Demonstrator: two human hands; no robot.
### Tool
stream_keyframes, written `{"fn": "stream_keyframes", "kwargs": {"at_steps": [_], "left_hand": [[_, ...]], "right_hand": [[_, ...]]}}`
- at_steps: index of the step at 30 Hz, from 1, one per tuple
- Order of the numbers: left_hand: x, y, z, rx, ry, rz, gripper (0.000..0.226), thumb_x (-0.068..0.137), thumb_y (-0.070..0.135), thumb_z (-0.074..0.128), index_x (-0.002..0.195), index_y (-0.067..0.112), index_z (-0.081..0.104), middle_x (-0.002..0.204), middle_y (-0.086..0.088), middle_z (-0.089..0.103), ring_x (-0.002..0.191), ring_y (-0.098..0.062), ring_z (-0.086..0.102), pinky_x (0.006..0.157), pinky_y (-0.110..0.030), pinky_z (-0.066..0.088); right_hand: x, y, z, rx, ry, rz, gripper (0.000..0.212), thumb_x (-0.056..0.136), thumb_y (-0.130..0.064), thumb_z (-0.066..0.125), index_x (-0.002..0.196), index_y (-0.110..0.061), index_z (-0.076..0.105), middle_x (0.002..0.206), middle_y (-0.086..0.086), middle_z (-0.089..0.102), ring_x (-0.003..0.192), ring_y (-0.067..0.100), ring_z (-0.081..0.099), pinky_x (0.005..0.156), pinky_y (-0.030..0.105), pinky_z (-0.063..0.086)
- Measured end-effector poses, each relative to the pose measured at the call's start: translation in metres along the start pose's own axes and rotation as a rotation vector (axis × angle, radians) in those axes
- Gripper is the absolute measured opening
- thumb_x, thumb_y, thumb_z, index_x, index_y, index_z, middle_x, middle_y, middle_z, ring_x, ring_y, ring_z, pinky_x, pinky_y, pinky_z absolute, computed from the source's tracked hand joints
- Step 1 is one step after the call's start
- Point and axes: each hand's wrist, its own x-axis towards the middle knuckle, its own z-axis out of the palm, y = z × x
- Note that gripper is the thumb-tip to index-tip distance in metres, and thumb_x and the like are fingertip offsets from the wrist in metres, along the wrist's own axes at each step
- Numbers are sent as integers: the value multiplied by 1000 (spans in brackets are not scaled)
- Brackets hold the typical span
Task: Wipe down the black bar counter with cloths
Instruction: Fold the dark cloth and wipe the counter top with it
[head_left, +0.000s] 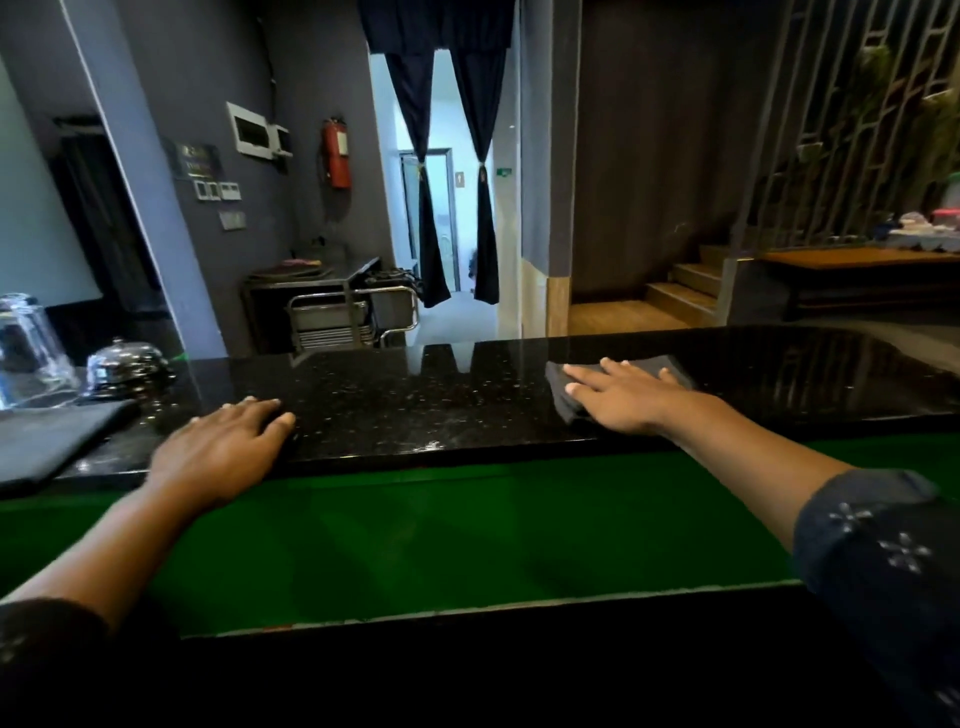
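Grey cloth (569, 397) crosswise on black counter (395, 405) — flat, spread right hand (623, 397) atop.

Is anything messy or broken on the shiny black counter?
Nothing looks broken or spilled. The right hand presses a dark cloth flat on the counter; the left hand rests bare near its edge.

The right hand (626, 397) lies flat on a dark grey folded cloth (571, 400) at three o'clock of the glossy black speckled stone counter (415, 405). The left hand (223, 449) rests at nine o'clock, on the near edge.
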Motion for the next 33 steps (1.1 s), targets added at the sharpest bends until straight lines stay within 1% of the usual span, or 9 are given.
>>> {"fn": "stream_keyframes", "kwargs": {"at_steps": [5,10,14,16,19,23,25,29,33], "left_hand": [[-2,2,-1,-22,11,-18,55,96,56,25,145,33,35,157,1,27,142,-22,30,115,-40,23],[-2,-1,-3,-28,-35,0,57,96,55,21,148,33,30,159,0,21,144,-21,23,116,-41,17],[0,-5,-2,-56,-67,15,58,97,53,19,150,31,25,160,0,17,146,-20,16,118,-43,11],[-2,-4,0,-67,-56,15,58,97,51,19,151,30,24,160,-1,16,147,-21,15,118,-43,10],[-4,-1,2,-63,-32,3,57,97,49,19,151,30,23,160,-1,15,147,-22,14,119,-44,9],[-1,1,3,-71,-38,-11,58,96,48,18,151,31,21,160,-1,14,147,-24,12,118,-47,8],[1,-1,1,-78,-52,-4,58,96,47,17,151,31,21,160,-1,14,147,-25,12,118,-48,8],[0,-4,-4,-96,-121,37,58,97,47,18,152,27,21,161,-3,13,147,-26,13,118,-47,7],[4,-41,-19,46,48,129,58,97,52,22,147,26,32,156,-2,30,140,-24,31,112,-45,20]], "right_hand": [[23,-72,9,15,24,-17,57,98,-61,13,153,-47,9,165,5,-1,151,29,0,116,60,-5],[2,-181,30,-17,-9,-305,56,98,-62,15,152,-49,8,165,5,-2,151,29,-1,115,60,-7],[-19,-188,40,-55,1,-517,54,97,-66,16,149,-55,9,165,-4,4,151,20,4,117,55,-1],[-15,-167,33,-64,2,-475,54,96,-66,17,149,-56,10,165,-6,6,151,18,7,117,54,2],[9,-145,25,-59,-6,-291,54,96,-66,14,149,-55,8,165,-5,4,151,21,6,117,57,1],[36,-170,25,-34,27,-114,55,97,-65,13,151,-53,9,165,1,1,151,27,4,116,60,-1],[33,-201,28,-23,36,-133,56,97,-64,14,151,-52,9,165,4,0,151,29,3,116,61,-2],[5,-252,44,-32,-1,-298,55,97,-64,15,151,-53,9,165,2,0,151,26,2,117,59,-3],[-10,-238,44,-85,15,-385,54,96,-67,15,149,-56,9,165,-4,4,151,22,7,117,56,3]]}}
